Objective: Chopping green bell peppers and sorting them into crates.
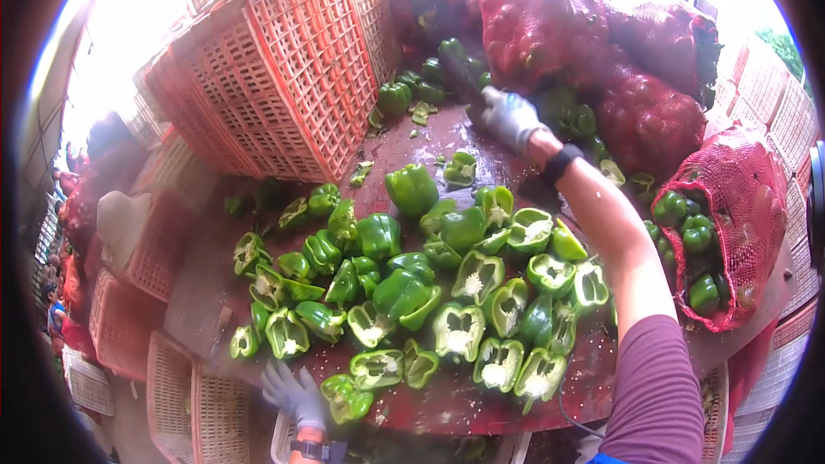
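Observation:
My right hand (513,122), in a grey glove, reaches far across the table. It is closed on a knife, whose dark, blurred blade (461,77) points away toward whole green bell peppers (394,99) at the back. My left hand (294,392), also gloved, is at the near edge with its fingers apart and nothing in it. Just right of it lies a halved pepper (346,398). Many cut peppers, white cores and seeds showing, cover the middle of the red table (412,150), among them an open half (459,332) and a rounder green pepper (412,190).
A tall stack of orange plastic crates (314,60) stands at the back left. Red mesh sacks of peppers (546,21) are piled at the back right; an opened sack (730,223) lies at the right edge. More crates (129,322) stand on the floor at left.

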The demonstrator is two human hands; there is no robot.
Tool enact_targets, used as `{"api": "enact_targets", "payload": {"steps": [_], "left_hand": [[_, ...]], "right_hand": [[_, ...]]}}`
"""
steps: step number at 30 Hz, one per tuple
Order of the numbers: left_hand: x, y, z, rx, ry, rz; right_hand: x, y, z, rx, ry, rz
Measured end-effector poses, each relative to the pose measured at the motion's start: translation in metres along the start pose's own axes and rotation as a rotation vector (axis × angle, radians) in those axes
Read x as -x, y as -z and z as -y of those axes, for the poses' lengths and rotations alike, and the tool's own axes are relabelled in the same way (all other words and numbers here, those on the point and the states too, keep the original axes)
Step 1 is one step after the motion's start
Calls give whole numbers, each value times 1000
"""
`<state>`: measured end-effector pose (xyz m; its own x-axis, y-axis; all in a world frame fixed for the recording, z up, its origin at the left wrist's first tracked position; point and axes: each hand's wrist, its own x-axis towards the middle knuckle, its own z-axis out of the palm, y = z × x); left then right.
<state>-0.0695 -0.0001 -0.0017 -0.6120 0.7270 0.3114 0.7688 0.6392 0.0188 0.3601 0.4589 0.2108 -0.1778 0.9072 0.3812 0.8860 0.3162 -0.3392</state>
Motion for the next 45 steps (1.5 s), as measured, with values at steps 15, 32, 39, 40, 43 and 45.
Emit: {"api": "enact_targets", "payload": {"steps": [15,32,39,40,43,45], "left_hand": [[5,6,7,-47,55,82],[1,1,7,-26,60,70],[-1,0,3,-18,50,70],[-1,-6,3,-13,43,72],[-1,-8,14,-47,34,59],[-2,-6,10,-51,35,87]], "right_hand": [[12,14,-12,103,-51,643],[115,-4,-16,197,173,635],[143,63,-69,-720,-455,-239],[131,68,-88,-882,-522,-384],[92,57,-114,-833,-417,-780],[64,35,-132,-630,-462,-937]]}}
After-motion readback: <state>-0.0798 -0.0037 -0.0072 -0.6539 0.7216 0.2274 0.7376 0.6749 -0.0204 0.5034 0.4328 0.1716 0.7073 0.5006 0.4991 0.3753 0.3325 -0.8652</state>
